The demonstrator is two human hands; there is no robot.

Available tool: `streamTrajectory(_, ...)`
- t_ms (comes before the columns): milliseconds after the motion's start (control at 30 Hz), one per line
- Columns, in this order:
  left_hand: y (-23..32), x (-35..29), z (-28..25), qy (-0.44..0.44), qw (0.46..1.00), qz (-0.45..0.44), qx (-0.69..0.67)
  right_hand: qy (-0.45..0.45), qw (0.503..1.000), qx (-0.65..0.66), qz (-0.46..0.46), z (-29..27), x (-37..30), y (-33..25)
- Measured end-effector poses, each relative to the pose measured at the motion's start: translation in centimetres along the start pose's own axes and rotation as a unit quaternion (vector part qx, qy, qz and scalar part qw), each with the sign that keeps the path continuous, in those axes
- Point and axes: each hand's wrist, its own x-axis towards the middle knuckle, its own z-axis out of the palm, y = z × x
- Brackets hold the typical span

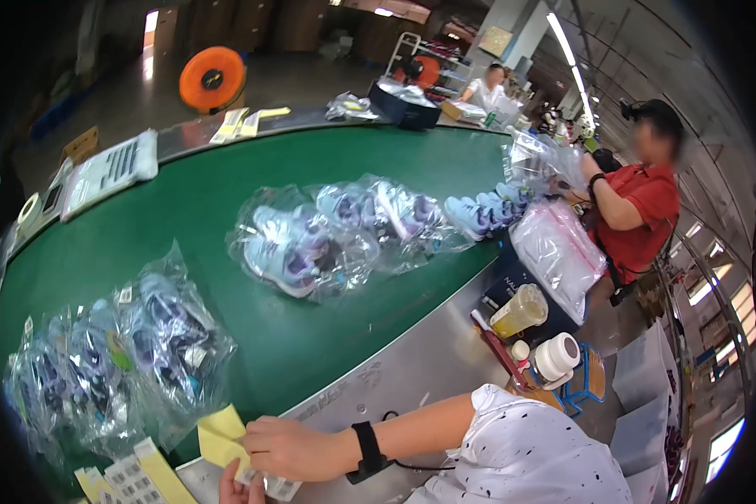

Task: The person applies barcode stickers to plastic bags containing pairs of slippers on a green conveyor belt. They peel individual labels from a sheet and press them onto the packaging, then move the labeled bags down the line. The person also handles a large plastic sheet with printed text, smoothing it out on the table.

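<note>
At the bottom edge, my right hand, a black band on its wrist, is closed with its fingertips on a yellow-backed label sheet. My left hand shows only in part; its fingers are bent against the lower part of the same sheet, where white printed labels show. More label sheets with yellow strips lie just left of my hands. Beyond them on the green belt, several bagged pairs of light blue and purple sneakers stand in a row.
More bagged sneakers sit mid-belt, with unbagged sneakers farther right. A co-worker in a red shirt handles a clear bag. A drink cup and white bottle stand by the metal edge. An orange fan is behind.
</note>
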Motion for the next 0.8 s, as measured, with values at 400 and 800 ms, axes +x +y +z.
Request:
streamTrajectory(400,0.3,0.5,-0.3,0.0,1.0,0.017,-0.009,0.285,0.925,0.129,0.215,-6.9,17.4,14.0)
streamTrajectory(800,-1.0,0.7,-0.2,0.011,0.999,0.023,-0.032,0.195,0.849,0.169,0.461,-5.7,22.0,28.7)
